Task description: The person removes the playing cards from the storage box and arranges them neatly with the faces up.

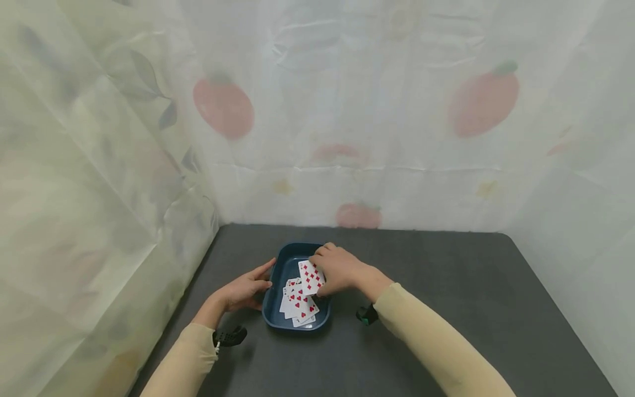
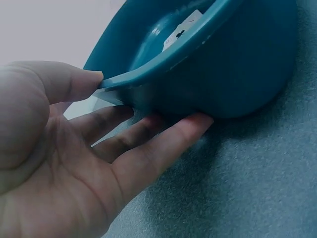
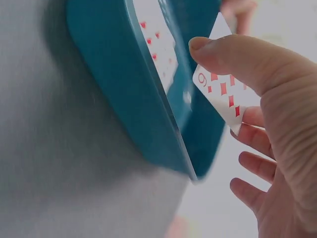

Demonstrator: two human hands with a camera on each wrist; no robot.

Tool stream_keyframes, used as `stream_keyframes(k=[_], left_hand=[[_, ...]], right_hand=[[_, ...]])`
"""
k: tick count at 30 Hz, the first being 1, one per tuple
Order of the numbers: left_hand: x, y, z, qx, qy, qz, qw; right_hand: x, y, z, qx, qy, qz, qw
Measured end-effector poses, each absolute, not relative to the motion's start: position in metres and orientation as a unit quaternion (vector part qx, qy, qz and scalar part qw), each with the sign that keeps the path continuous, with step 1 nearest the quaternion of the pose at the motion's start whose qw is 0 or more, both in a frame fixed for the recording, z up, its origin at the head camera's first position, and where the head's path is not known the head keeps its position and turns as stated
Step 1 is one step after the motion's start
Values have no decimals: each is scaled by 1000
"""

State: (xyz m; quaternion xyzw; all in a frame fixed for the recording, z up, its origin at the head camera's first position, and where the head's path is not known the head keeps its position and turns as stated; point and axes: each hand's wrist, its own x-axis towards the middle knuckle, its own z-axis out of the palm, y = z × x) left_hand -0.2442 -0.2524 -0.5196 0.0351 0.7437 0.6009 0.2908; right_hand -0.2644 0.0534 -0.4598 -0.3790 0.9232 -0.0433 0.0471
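A dark blue tray [image 1: 266, 309] with raised walls sits on the table. My left hand [image 1: 243, 290] holds its left side, thumb [image 2: 86, 82] at the rim and fingers [image 2: 163, 144] against the outer wall below. Over the tray's right part, my right hand [image 1: 342, 268] pinches a playing card [image 1: 308, 277] with red diamonds. The thumb [image 3: 218, 52] lies across its face, and fingertips show at the card's lower edge. Beneath it, several overlapping playing cards [image 1: 300, 306] lie face up in the tray, one with red hearts on top.
The dark grey table [image 1: 446, 309] stretches out on both sides of the tray. A pale curtain [image 1: 362, 127] with fruit prints hangs behind it, and another hanging sheet [image 1: 99, 209] runs along the left edge. Black wrist cameras sit below both hands.
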Motion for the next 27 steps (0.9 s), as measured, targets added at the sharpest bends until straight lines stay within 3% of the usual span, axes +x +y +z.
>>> stream_keyframes(k=[14, 27], left_hand=[[-240, -251, -523, 18, 760, 591, 268], [-241, -251, -523, 25, 754, 593, 282]], right_hand=[[-285, 163, -434, -301, 948, -103, 14], [-297, 214, -480, -254, 962, -96, 31]])
